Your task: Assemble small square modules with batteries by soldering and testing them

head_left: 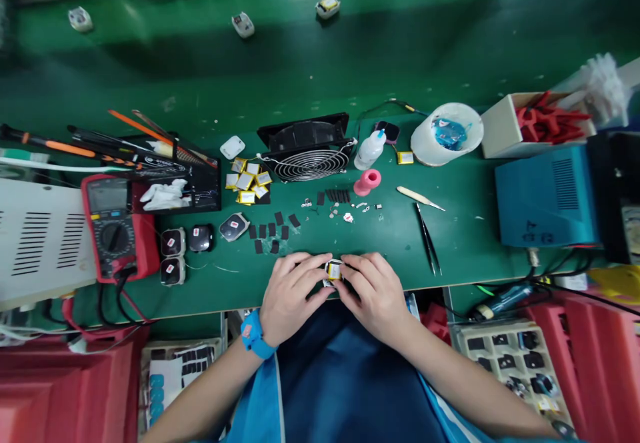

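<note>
At the front edge of the green bench, my left hand (pixel 295 291) and my right hand (pixel 373 293) meet around a small white device housing with a yellow-edged battery (pixel 334 270) in it. The fingers of both hands are closed on its sides and cover part of the housing. A blue band (pixel 257 334) circles my left wrist. Several black foam pads (pixel 272 230) lie just beyond my left hand. Black tweezers (pixel 427 238) rest to the right of my right hand, below a pale-handled tool (pixel 420 198).
Loose batteries (pixel 245 181) are piled left of a black fan (pixel 305 153). A white bottle (pixel 370 150), pink holder (pixel 367 182) and white tub (pixel 447 134) stand beyond. A red multimeter (pixel 117 230) is at left, a blue box (pixel 547 196) at right. More housings (pixel 243 24) sit farther back.
</note>
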`<state>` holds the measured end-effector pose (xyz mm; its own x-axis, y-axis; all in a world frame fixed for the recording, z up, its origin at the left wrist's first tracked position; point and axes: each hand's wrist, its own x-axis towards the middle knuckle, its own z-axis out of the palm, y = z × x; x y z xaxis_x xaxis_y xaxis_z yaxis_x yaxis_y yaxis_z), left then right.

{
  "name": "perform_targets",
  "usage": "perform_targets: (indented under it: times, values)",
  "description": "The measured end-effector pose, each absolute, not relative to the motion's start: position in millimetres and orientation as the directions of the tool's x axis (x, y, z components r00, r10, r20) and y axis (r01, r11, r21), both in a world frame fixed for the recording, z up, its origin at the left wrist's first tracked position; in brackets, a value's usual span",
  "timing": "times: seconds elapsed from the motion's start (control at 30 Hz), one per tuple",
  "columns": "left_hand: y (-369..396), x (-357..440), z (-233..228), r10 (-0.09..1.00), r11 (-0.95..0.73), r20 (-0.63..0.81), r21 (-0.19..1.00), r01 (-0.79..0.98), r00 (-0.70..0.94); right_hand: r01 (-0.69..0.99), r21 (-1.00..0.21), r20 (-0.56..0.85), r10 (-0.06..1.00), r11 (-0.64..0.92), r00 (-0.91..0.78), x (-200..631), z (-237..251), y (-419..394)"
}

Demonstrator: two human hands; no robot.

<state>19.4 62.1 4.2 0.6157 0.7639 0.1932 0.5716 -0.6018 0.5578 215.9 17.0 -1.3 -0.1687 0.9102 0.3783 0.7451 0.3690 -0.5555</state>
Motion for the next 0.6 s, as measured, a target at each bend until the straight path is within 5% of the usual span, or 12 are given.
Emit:
perform_targets:
  times: [0.6]
  values:
    - [63,19,5,0.675,-0.718,0.254,0.440,0.539,0.692,0.753,-0.521,0.406,0.893,0.403,-0.197,223,-8,6]
